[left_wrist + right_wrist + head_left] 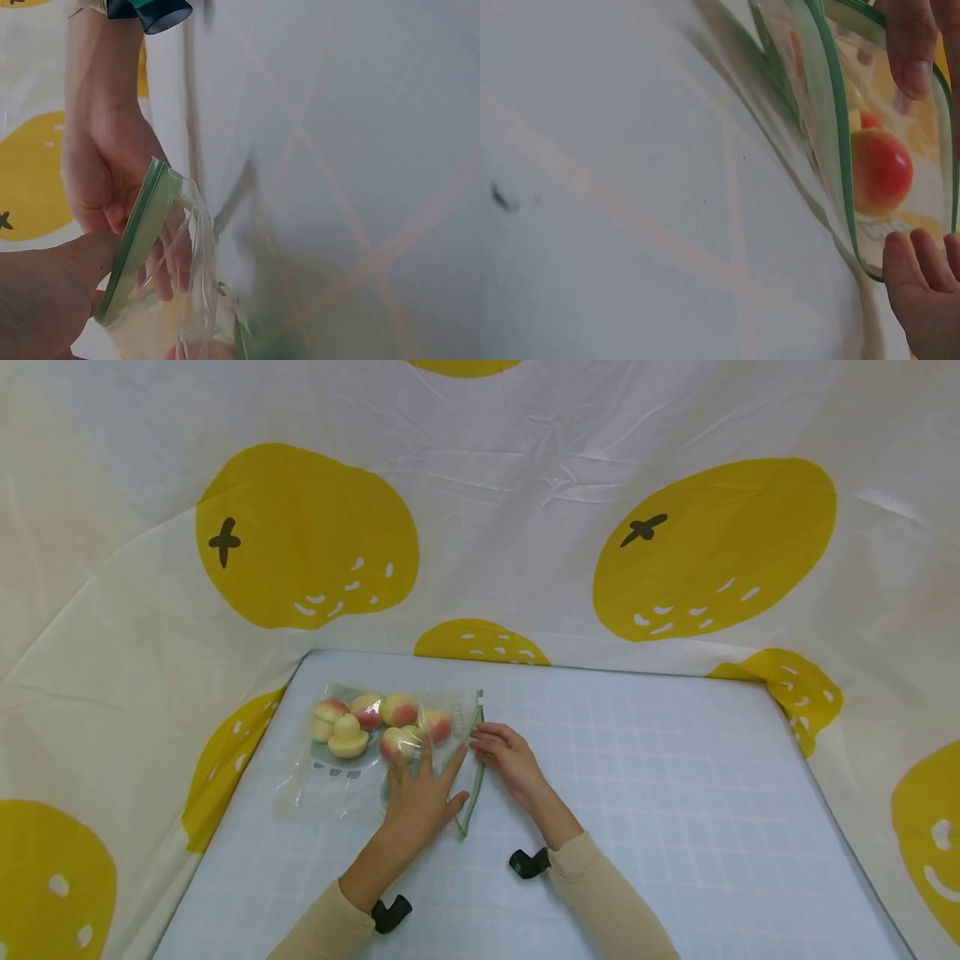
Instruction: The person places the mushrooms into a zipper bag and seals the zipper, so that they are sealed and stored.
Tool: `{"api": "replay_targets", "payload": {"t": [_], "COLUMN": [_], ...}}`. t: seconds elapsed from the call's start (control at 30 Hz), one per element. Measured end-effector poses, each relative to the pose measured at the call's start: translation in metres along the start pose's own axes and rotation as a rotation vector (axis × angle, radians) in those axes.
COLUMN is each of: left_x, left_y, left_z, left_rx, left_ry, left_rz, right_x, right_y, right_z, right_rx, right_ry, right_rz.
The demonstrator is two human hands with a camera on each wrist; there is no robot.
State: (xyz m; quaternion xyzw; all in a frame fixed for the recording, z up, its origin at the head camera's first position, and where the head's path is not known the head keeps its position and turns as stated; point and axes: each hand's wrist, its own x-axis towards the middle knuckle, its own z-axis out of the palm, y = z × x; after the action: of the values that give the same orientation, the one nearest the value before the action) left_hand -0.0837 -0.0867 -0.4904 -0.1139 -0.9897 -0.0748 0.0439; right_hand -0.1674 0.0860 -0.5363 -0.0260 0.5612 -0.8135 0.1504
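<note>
A clear zip bag (300, 797) with a green seal strip lies on the left half of the table, its mouth facing right and gaping. Inside are several yellow-and-red toy fruits (400, 710) resembling peaches or apples, and a pale yellow rounded piece (348, 737). My left hand (416, 797) rests on the bag with fingers spread, near the mouth. Close by, my right hand (513, 764) touches the green-edged opening with its fingertips. The right wrist view shows a red-and-yellow fruit (883, 171) through the mouth, with the right fingers (930, 259) at the lower rim.
The table (675, 793) has a pale blue checked cover. Behind and beside it hangs a white cloth (510, 527) printed with large yellow fruit shapes. A black wrist camera (529, 862) sits by the right sleeve, another (392, 913) by the left.
</note>
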Motion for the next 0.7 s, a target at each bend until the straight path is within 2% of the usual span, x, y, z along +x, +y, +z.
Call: {"api": "replay_targets", "payload": {"t": [0.13, 0.43, 0.63, 0.7], "left_x": [-0.001, 0.002, 0.006, 0.007], "left_y": [0.0, -0.004, -0.008, -0.009], "left_z": [-0.001, 0.003, 0.005, 0.006], "left_rx": [-0.011, 0.027, -0.005, -0.024], "left_ry": [0.008, 0.077, 0.136, 0.134], "left_rz": [0.012, 0.089, 0.236, 0.285], "right_x": [-0.002, -0.003, -0.006, -0.006], "right_y": [-0.001, -0.002, -0.005, -0.006], "right_z": [-0.002, -0.013, -0.022, -0.024], "right_rx": [-0.062, -0.228, -0.414, -0.484], "right_ry": [0.022, 0.089, 0.106, 0.121], "right_rz": [-0.038, -0.114, -0.151, -0.16]}}
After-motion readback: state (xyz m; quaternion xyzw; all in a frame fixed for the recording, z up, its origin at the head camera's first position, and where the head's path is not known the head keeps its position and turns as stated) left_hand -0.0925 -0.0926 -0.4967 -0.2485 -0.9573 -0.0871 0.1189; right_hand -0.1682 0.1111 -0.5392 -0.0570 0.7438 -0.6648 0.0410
